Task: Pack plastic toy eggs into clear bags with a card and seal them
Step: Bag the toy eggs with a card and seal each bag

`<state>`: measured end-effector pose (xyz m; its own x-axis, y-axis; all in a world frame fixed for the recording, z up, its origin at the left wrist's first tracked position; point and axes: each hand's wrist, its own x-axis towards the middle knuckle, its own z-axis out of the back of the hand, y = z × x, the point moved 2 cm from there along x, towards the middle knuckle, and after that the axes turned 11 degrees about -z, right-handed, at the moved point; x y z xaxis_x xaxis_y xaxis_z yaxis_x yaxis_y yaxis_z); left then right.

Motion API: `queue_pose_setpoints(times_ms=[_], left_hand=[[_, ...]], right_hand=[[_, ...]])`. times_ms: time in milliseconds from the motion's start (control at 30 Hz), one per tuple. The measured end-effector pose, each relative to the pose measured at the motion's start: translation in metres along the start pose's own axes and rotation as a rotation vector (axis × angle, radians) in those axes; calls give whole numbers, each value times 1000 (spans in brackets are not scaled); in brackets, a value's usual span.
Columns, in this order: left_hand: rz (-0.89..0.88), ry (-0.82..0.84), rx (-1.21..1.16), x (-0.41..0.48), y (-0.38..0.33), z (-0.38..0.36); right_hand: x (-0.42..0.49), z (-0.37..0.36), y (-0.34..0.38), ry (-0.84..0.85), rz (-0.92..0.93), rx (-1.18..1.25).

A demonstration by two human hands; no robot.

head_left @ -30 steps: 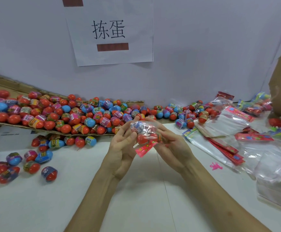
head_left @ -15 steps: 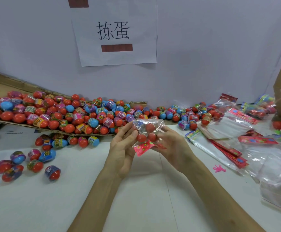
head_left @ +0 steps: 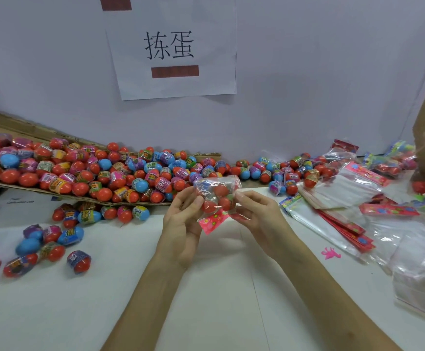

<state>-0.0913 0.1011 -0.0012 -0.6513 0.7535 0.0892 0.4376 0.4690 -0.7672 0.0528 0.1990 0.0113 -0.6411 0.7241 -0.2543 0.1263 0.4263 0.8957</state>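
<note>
Head view: we are holding a clear bag [head_left: 216, 195] up above the worktop [head_left: 206, 300], between both hands. Our left hand [head_left: 181, 224] is pinching its left edge, fingers [head_left: 193, 200] curled onto the film, and our right hand [head_left: 259, 219] is gripping the right edge. Red eggs [head_left: 221, 191] are sitting inside, with a pink card [head_left: 212, 221] showing at the lower end. An egg pile [head_left: 105, 173] is lying behind and empty bags [head_left: 343, 191] are lying to the right.

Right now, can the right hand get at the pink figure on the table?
Probably yes: the pink figure lies on bare table beside the right forearm, nothing over it. But the right hand pinches the bag, so it must let go first.
</note>
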Motion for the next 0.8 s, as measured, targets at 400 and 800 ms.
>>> queue_pose_setpoints(times_ms=[400, 800], left_hand=[[108, 40, -154, -5, 3, -4], [111, 84, -168, -7, 5, -10]], right_hand=[[-5, -5, -7, 39, -186, 437], [0, -3, -5, 166, -257, 517]])
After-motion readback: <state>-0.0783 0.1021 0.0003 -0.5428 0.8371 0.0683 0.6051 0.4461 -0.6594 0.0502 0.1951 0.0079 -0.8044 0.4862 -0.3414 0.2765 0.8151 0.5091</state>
